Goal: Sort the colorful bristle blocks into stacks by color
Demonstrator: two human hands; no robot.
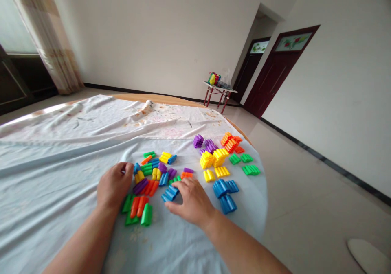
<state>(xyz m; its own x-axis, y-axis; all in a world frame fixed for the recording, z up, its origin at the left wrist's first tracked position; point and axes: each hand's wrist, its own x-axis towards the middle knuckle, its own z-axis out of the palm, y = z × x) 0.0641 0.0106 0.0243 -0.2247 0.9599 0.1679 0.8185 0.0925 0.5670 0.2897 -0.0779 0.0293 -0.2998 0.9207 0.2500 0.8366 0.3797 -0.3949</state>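
A mixed pile of ribbed plastic blocks in green, orange, yellow, purple and blue lies on the cloth between my hands. My left hand [113,185] is at the pile's left edge with its fingers curled, beside a small blue block [136,168]; what its fingertips hold, if anything, is hidden. My right hand [194,200] has thumb and forefinger on either side of a blue ribbed block [170,193] at the pile's right side. Nearest me, orange blocks [139,207] rest over green ones, next to a green block [146,215].
Blocks grouped by colour sit at the right: purple [198,141], orange [231,142], yellow [219,157], green [251,169] and blue [221,187]. A wrinkled cloth [76,160] covers the round table. Beyond stands a small table [218,88] bearing bags, near a dark red door [279,70].
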